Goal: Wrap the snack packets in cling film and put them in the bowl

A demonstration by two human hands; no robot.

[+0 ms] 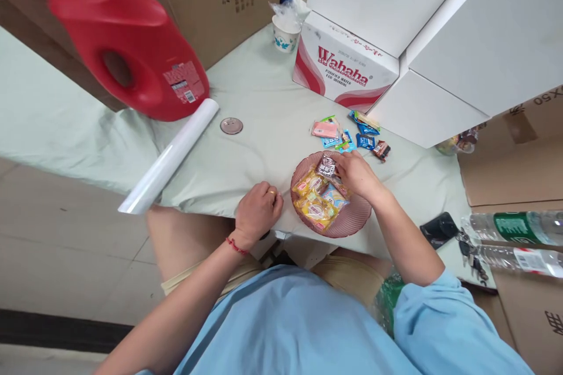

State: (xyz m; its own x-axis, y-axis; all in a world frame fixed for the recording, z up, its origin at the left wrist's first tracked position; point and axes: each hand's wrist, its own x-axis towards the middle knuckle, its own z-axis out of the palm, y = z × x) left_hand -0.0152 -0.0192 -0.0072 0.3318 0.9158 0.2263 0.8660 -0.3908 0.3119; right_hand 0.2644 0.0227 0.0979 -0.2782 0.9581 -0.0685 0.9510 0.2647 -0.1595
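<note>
A pink ribbed plate (356, 222) sits near the table's front edge with several wrapped snacks on it. Yellow-wrapped snacks (317, 210) lie at its left and front, with a light-blue packet (335, 196) beside them. At the plate's far side, my right hand (355, 174) has its fingers closed on a brown snack packet (326, 166); the fingertips are partly hidden. My left hand (258, 209) rests in a loose fist on the table edge, left of the plate, with nothing visible in it. Beyond the plate lie more small packets (325, 130) and blue-wrapped snacks (366, 140).
A white roll (171, 155) and a red jug (132, 41) stand at the left, near a round metal lid (231, 125). Behind are a paper cup (285, 34) and a Wahaha box (345, 64). Plastic bottles (514, 227), keys (471, 255) and a black case (438, 229) lie right.
</note>
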